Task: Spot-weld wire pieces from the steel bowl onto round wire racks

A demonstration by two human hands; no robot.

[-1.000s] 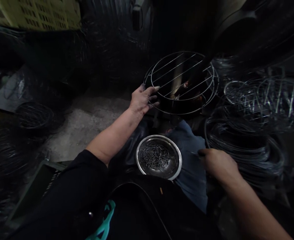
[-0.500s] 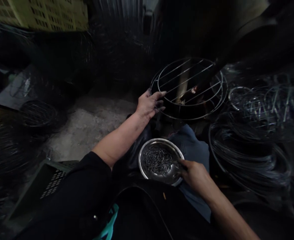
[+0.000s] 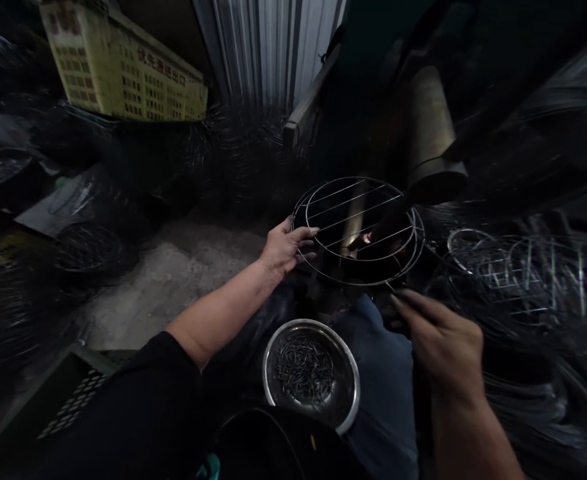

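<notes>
My left hand (image 3: 286,247) grips the left rim of a round wire rack (image 3: 358,230) that sits on a dark machine part. My right hand (image 3: 438,337) is raised just below the rack's near rim, fingers pinched together around something too small to make out. A steel bowl (image 3: 346,393) holding several small dark wire pieces rests on my lap between my arms, beside a blue cloth (image 3: 388,380).
Stacks of wire rings and finished racks (image 3: 518,273) crowd the right side. More dark wire bundles (image 3: 86,247) lie at left by a bare concrete floor patch (image 3: 173,273). A yellow crate (image 3: 118,67) stands at the back left, and a perforated crate (image 3: 68,407) lies at lower left.
My right hand left the steel bowl and rose toward the rack's near rim, fingers pinched. My view tilted up. My left hand stayed on the rack's rim.
</notes>
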